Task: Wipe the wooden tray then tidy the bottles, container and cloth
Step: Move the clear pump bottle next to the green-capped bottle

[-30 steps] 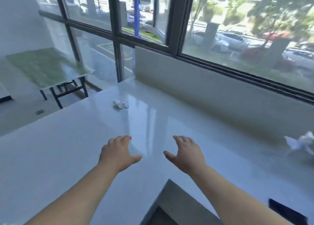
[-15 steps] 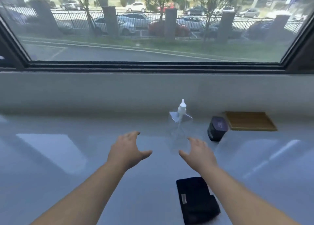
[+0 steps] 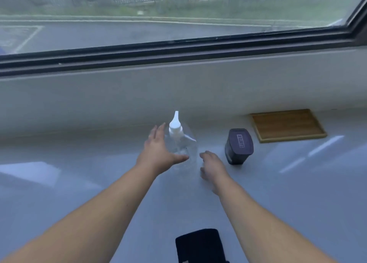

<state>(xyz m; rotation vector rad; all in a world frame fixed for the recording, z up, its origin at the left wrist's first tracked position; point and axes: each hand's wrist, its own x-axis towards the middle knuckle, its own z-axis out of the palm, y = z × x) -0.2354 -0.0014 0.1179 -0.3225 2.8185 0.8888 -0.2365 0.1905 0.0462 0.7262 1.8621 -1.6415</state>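
A clear bottle (image 3: 185, 143) with a white pointed cap stands upright near the middle of the white counter (image 3: 79, 183). My left hand (image 3: 158, 151) is open just to its left, fingers spread, the thumb close to the bottle's base. My right hand (image 3: 213, 166) is open to the lower right of the bottle, fingers loosely curled. A dark purple container (image 3: 239, 145) stands to the right. The wooden tray (image 3: 288, 124) lies flat against the back wall at the right. A folded black cloth (image 3: 200, 247) lies at the near edge between my forearms.
A low white wall (image 3: 139, 96) runs along the back of the counter under a dark-framed window (image 3: 178, 48). Outside are a road and a fence.
The view swung from the counter's left end to the bottle, then tilted down and closer. Both hands moved forward to either side of the bottle.
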